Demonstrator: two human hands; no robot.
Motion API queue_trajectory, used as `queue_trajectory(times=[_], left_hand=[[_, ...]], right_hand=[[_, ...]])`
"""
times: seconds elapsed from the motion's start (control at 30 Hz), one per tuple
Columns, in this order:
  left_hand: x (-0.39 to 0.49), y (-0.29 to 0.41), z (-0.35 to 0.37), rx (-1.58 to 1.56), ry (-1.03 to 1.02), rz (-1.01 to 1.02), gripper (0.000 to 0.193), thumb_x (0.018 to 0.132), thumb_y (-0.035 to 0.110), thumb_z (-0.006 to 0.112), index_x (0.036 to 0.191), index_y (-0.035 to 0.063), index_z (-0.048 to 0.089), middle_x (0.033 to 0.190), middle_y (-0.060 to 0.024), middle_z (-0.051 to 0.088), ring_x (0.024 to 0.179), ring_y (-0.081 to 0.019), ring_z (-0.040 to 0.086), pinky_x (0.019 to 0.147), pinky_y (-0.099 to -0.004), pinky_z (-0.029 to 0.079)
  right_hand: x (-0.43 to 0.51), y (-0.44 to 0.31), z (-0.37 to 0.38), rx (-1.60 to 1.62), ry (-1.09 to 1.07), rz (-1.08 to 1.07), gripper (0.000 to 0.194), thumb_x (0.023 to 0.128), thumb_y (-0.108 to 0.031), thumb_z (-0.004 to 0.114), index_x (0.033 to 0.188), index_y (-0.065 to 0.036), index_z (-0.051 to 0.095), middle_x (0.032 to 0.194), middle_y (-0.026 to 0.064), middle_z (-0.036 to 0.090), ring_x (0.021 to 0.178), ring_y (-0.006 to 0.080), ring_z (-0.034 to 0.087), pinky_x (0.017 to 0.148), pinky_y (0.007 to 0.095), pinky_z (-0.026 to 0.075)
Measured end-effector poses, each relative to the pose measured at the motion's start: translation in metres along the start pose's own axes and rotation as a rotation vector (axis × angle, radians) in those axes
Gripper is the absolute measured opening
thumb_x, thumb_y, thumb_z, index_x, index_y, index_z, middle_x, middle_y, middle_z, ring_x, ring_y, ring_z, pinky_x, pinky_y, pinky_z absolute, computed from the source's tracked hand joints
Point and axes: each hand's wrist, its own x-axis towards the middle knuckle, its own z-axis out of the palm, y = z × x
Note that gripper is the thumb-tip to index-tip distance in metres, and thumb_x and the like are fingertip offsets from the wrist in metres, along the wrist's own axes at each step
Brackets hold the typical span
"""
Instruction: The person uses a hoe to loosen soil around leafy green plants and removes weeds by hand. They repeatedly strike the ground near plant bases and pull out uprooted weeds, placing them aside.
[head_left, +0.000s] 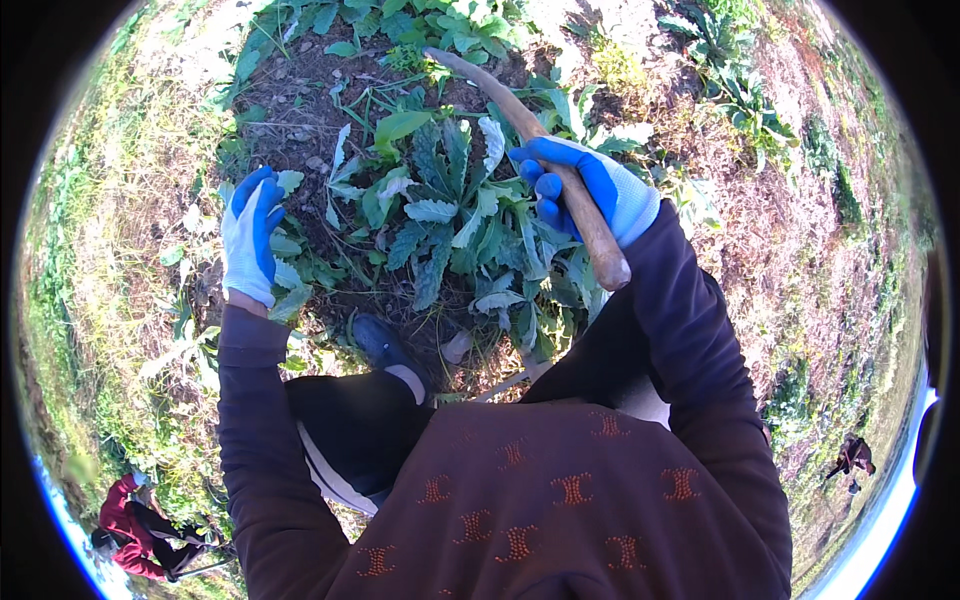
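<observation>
My right hand (581, 187), in a white glove with blue coating, grips a curved wooden handle (517, 112) near its thick lower end. The handle runs up and left; its far end meets the leaves and soil, and no tool head can be made out there. My left hand (255, 229), gloved alike, is held over low leaves at the left with its fingers slightly bent; nothing shows in it. Between my hands grows a clump of broad, toothed green leaves (457, 210), with bare dark soil (300, 112) to its upper left.
My dark shoe (379, 341) stands just below the leafy clump. More leafy plants (742, 97) grow at the upper right, and dry grass lies on both sides. A person in red (135, 525) bends at the lower left; another person (853, 456) is far off at the right.
</observation>
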Motion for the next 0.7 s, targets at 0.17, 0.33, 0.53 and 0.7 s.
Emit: queue_trajectory(times=[0.17, 0.33, 0.53, 0.7], left_hand=[[-0.002, -0.047, 0.083, 0.441, -0.439, 0.114, 0.041, 0.091, 0.027, 0.061, 0.124, 0.0023, 0.059, 0.119, -0.0127, 0.064, 0.109, -0.0205, 0.061, 0.096, -0.0309, 0.045], [-0.005, -0.104, 0.126, 1.077, -0.605, 0.218, 0.068, 0.086, 0.041, 0.063, 0.141, 0.0072, 0.041, 0.143, -0.0184, 0.045, 0.128, -0.0354, 0.048, 0.104, -0.0421, 0.041], [-0.008, -0.139, 0.157, 0.863, -0.474, -0.062, 0.094, 0.078, 0.045, 0.071, 0.15, 0.0079, 0.025, 0.15, -0.0192, 0.036, 0.133, -0.0348, 0.043, 0.108, -0.0419, 0.037], [-0.035, -0.175, 0.173, 0.694, -0.488, -0.358, 0.083, 0.08, 0.043, 0.072, 0.144, 0.0046, 0.038, 0.138, -0.0162, 0.051, 0.123, -0.0297, 0.053, 0.099, -0.0392, 0.045]], right_hand=[[0.005, -0.001, -0.004, 0.022, -0.054, 0.005, 0.027, 0.093, -0.034, 0.063, 0.104, -0.01, 0.057, 0.084, -0.0059, 0.058, 0.065, 0.0041, 0.056, 0.058, 0.0248, 0.053], [0.001, -0.001, -0.004, 0.001, -0.023, -0.022, 0.026, 0.094, -0.035, 0.062, 0.101, -0.01, 0.058, 0.075, -0.0066, 0.056, 0.061, 0.0047, 0.055, 0.056, 0.0241, 0.052], [-0.005, 0.002, -0.007, 0.013, -0.012, -0.071, 0.03, 0.095, -0.029, 0.061, 0.115, -0.006, 0.057, 0.091, -0.0046, 0.063, 0.066, 0.0031, 0.059, 0.06, 0.0229, 0.055], [-0.004, 0.0, -0.01, -0.002, -0.007, -0.063, 0.028, 0.092, -0.031, 0.064, 0.107, -0.008, 0.057, 0.087, -0.0026, 0.061, 0.065, 0.0056, 0.057, 0.059, 0.0256, 0.055]])
